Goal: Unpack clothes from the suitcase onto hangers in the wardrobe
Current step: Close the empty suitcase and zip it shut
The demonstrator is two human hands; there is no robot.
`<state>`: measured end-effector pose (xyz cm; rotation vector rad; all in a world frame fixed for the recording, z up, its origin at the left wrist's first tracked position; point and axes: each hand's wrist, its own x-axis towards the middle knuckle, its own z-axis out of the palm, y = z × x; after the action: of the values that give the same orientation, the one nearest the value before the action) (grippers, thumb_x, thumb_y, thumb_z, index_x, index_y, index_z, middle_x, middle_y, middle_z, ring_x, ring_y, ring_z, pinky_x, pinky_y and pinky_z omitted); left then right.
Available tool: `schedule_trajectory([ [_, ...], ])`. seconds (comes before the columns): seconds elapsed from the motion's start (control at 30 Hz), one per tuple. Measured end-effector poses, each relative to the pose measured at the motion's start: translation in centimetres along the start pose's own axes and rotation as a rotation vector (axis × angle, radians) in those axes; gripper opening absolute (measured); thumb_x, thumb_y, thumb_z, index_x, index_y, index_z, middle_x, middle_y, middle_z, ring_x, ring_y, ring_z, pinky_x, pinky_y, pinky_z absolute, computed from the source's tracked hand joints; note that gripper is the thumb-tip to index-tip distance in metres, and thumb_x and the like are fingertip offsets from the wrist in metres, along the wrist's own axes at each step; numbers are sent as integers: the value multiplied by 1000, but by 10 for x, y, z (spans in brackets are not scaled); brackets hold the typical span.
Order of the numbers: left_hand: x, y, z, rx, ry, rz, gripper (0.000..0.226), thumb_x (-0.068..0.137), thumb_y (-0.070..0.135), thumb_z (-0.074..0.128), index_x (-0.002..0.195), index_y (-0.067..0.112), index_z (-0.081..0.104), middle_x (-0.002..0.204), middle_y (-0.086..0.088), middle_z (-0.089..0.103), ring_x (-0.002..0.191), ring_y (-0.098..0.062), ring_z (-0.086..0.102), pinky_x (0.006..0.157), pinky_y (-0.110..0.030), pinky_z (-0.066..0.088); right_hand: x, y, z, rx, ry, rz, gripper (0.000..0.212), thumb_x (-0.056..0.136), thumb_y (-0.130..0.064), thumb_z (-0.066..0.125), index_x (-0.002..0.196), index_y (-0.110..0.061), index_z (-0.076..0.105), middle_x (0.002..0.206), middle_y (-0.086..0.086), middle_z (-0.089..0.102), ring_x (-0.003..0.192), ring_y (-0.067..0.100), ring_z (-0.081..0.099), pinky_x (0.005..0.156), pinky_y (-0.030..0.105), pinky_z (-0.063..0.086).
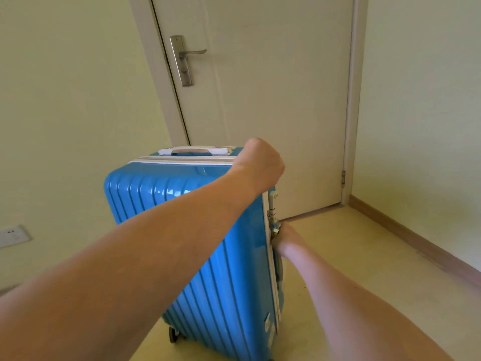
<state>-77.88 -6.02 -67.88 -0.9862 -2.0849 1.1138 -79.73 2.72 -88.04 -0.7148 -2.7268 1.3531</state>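
On floor by closed door point(260, 100): blue suitcase point(182, 217) stands upright, shut. Left hand point(260, 162) curled over top right corner, closed on edge. Right hand point(282, 237) low at side latch point(273, 212), fingers mostly hidden, maybe pressing lock; grip cannot tell. Step: opening case. Next: pop latches, lay case flat, lift lid. No clothes or wardrobe seen yet.

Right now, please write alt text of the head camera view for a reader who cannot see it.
A closed blue suitcase stands upright on the floor before a shut door. The left hand grips its top right corner, and the right hand touches the latches on its right edge.
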Motion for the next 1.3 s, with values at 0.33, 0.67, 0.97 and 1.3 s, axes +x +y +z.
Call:
schedule_trajectory([
  [0.33,-15,1,13,-206,95,-108,16,87,1,42,85,17,41,75,-1,46,62,-21,44,50,-28,26,-13,-3,-8,0,-128,14,48,91,-28,50,135,-18,35,100,3,56,90,22,57,76,34,46],
  [0.67,-67,-20,63,-177,374,62,7,77,7,54,73,12,58,54,-1,45,38,-20,37,41,-23,19,-46,-10,0,-47,-236,45,52,92,-45,48,132,-12,48,128,4,57,119,23,54,95,34,41],
  [0.97,-95,41,101,-387,418,-34,21,76,3,38,74,12,57,55,-1,48,46,-22,42,51,-29,29,-50,4,36,142,-150,9,32,72,-41,64,90,-15,55,80,-3,54,70,14,52,61,27,39],
  [1.3,-97,29,105,-511,413,-71,20,71,6,74,66,16,58,52,2,50,46,-23,44,56,-26,24,-57,6,62,411,-18,16,9,82,-19,59,87,-16,52,73,3,51,60,17,48,56,28,40],
])
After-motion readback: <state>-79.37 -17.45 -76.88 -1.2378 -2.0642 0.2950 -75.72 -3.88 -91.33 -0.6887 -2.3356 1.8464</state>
